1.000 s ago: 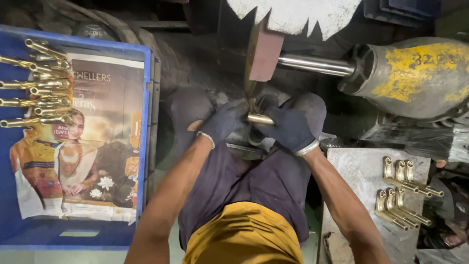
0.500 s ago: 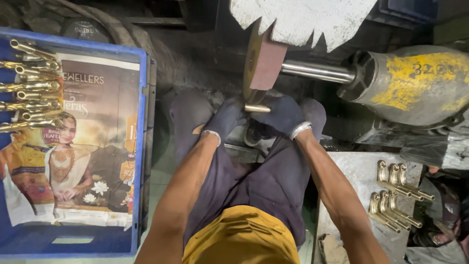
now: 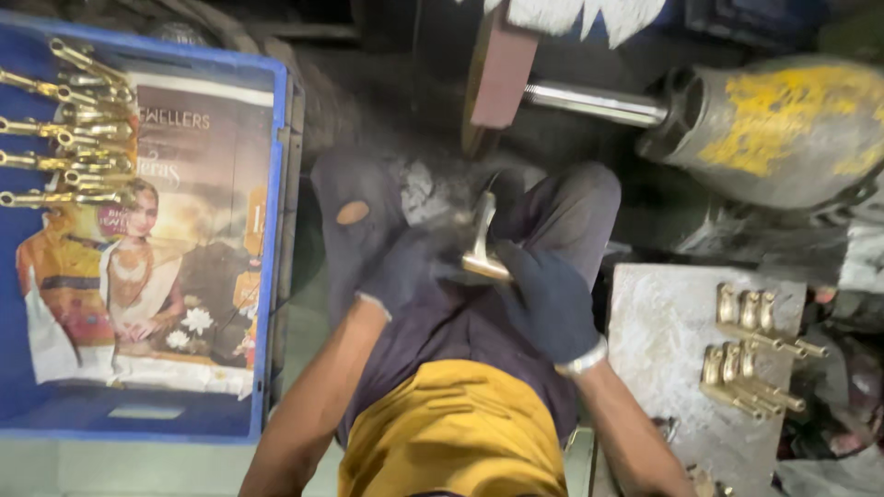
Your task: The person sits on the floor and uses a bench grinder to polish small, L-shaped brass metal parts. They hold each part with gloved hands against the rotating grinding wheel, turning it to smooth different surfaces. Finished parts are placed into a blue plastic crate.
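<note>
Both my hands wear dark blue gloves and hold one brass piece point(image 3: 480, 247) over my lap. My left hand point(image 3: 412, 270) grips its lower left end. My right hand point(image 3: 545, 300) grips it from the right. The piece stands roughly upright, pale and shiny, below the brown buffing wheel point(image 3: 497, 78). The wheel sits on a steel shaft point(image 3: 594, 101) that runs to a grey and yellow motor point(image 3: 773, 129).
A blue crate point(image 3: 276, 248) at left is lined with a printed paper and holds several polished brass pieces point(image 3: 69, 138) at its far end. A dusty grey slab point(image 3: 663, 340) at right carries several dull brass pieces point(image 3: 750, 354).
My hands have drawn the brass piece back from the wheel towards my lap and turned it from lying flat to standing up.
</note>
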